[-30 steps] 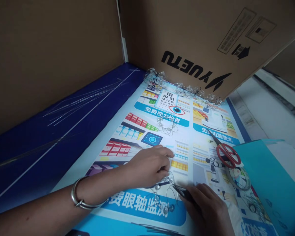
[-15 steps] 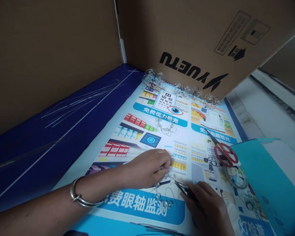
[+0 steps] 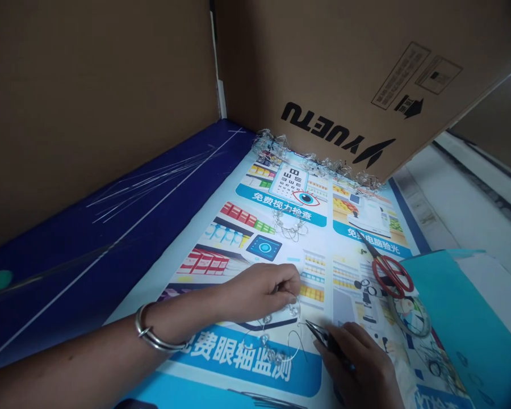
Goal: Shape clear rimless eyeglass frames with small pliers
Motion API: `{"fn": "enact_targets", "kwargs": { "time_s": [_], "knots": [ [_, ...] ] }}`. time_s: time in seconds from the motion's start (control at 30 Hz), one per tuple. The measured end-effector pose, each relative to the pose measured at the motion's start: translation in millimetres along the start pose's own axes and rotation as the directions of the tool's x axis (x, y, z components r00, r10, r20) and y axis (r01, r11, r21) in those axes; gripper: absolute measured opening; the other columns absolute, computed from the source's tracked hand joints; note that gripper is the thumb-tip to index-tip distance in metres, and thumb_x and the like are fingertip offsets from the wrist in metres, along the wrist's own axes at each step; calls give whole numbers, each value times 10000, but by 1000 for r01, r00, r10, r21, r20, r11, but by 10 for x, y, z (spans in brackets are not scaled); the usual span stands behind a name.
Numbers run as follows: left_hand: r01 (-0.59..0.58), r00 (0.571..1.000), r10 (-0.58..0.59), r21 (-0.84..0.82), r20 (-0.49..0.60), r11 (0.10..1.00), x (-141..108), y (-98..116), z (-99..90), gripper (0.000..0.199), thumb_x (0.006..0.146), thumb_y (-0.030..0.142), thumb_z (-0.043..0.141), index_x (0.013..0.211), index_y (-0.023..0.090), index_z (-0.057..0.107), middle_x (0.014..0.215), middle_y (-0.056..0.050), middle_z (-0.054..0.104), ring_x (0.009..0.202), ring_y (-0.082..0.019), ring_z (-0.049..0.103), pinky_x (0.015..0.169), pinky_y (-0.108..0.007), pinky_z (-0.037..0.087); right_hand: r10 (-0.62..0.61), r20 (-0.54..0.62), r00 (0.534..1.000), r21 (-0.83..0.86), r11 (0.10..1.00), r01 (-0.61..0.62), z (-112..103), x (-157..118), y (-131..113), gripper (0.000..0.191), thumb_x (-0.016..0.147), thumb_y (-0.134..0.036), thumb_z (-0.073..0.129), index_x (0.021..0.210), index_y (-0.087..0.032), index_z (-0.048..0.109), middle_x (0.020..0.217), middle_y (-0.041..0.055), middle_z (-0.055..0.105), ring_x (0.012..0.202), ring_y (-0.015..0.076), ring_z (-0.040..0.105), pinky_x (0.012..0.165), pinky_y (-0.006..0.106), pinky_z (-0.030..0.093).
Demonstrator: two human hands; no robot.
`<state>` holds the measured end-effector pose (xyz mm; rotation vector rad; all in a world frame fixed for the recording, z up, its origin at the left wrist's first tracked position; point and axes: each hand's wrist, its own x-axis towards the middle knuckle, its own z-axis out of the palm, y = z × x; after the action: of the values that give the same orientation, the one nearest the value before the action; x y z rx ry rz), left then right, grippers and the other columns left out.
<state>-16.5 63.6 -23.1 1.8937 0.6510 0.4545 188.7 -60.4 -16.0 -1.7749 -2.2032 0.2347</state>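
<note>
My left hand is closed in a pinch on a piece of wire strung with clear beads. The beaded wire curves below the fingers, its thin loose ends sticking out to the right. In my right hand is a pair of dark-handled pliers, pointed left. Their narrow tips are close to the loose wire ends; whether they touch one I cannot tell. Farther up the printed sheet lies another curved beaded wire piece.
Red-handled scissors lie at right, with a tape roll and tangled wire nearby. A turquoise folder is beyond. Clear beaded pieces line the cardboard. Straight wires lie left; dark wires lie in front.
The view has shifted slightly. The beaded wire has swung a little to the left below my left hand. The pliers' tips are a little lower and farther from the wire.
</note>
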Motion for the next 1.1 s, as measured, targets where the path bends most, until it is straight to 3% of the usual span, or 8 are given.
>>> {"fn": "enact_targets", "kwargs": {
  "time_s": [0.4, 0.8, 1.1],
  "knots": [
    [-27, 999, 28, 80, -18, 996, -4, -11, 19, 67, 782, 210, 442, 771, 175, 497, 666, 37, 518, 598, -76, 444, 544, -184, 302, 54, -41, 998, 43, 998, -52, 29, -14, -13, 250, 819, -378, 440, 881, -201, 604, 682, 37, 555, 626, 138, 549, 536, 212, 436],
    [-26, 998, 31, 103, -47, 994, -7, -19, 42, 57, 776, 211, 455, 759, 177, 497, 656, 46, 517, 588, -71, 446, 537, -177, 306, 18, -4, 1000, 27, 999, -18, 17, -23, -4, 206, 807, -334, 472, 912, -202, 589, 709, 40, 566, 647, 142, 556, 558, 215, 442],
    [-32, 998, 38, 116, -49, 993, -11, -24, 45, 59, 776, 200, 449, 764, 178, 502, 674, 40, 541, 600, -74, 463, 539, -177, 311, 55, -11, 998, 37, 998, -54, 27, -16, -31, 228, 814, -369, 455, 891, -204, 591, 709, 42, 563, 651, 146, 549, 564, 225, 439]
  ]
}}
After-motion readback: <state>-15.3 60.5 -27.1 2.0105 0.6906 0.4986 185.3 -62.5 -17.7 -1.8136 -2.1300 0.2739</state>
